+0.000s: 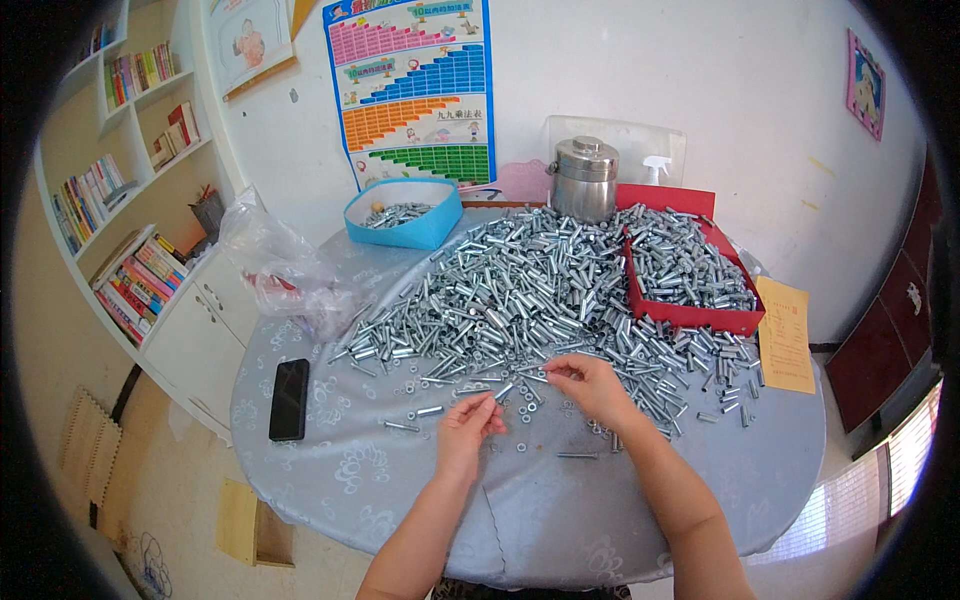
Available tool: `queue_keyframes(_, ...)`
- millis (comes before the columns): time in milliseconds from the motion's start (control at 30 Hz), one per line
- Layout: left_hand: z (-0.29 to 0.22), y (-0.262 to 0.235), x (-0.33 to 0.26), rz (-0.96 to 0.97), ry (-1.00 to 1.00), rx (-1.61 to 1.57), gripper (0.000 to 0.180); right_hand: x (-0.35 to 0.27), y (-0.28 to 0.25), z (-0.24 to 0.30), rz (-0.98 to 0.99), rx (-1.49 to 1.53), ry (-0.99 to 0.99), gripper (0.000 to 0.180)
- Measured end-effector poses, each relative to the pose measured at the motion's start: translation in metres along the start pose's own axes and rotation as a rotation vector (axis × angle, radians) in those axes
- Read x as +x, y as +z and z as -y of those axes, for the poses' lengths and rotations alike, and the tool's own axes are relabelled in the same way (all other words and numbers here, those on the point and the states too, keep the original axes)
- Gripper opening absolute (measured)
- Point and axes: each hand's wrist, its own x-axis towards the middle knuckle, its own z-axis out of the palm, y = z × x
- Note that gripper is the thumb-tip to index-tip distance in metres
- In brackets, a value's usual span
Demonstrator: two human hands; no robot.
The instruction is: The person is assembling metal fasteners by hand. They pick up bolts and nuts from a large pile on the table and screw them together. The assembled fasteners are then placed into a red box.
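A large heap of silvery metal bolts and sleeves (500, 290) covers the middle of the table. At its near edge, my left hand (468, 428) is closed in a pinch, with a short metal sleeve (504, 392) sticking out from its fingertips. To its right, my right hand (592, 388) pinches the end of a thin bolt (534, 373), which points left toward the sleeve. The two small parts are apart. Loose nuts (526, 408) lie between my hands, and a single bolt (577, 455) rests below my right wrist.
A red box (700, 318) full of metal parts stands at the right, a blue box (410, 235) at the back left. A steel canister (585, 180) stands behind the heap. Around these are a black phone (289, 400), a clear plastic bag (280, 260) and a yellow paper (785, 340).
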Motion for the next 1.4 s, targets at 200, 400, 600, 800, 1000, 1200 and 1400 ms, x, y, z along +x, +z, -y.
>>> queue_keyframes(200, 0.0, -0.004, 0.003, -0.003, 0.003, -0.059, 0.016, -0.002, 0.006, -0.041, 0.045, -0.477, -0.247, 0.016)
queue_keyframes(400, -0.002, 0.0, -0.001, 0.003, -0.038, -0.047, 0.016, -0.001, 0.01, -0.036, 0.069, -0.452, -0.236, 0.014)
queue_keyframes(600, 0.0, -0.002, 0.0, -0.016, -0.071, -0.023, 0.017, -0.003, 0.011, -0.021, 0.012, -0.306, -0.051, 0.012)
queue_keyframes(800, -0.001, 0.0, -0.001, 0.007, -0.106, -0.007, 0.018, 0.003, 0.008, -0.02, 0.122, 0.454, 0.099, 0.012)
queue_keyframes(1000, 0.001, 0.001, -0.001, 0.037, -0.147, 0.011, 0.018, 0.001, 0.012, -0.016, 0.192, 0.556, 0.153, 0.015)
queue_keyframes(1200, 0.002, -0.001, -0.001, 0.041, -0.157, -0.009, 0.018, 0.0, 0.015, -0.017, 0.198, 0.569, 0.142, 0.017)
queue_keyframes(1400, 0.0, 0.0, -0.002, 0.025, -0.193, -0.026, 0.018, -0.002, 0.018, -0.013, 0.169, 0.42, 0.097, 0.021)
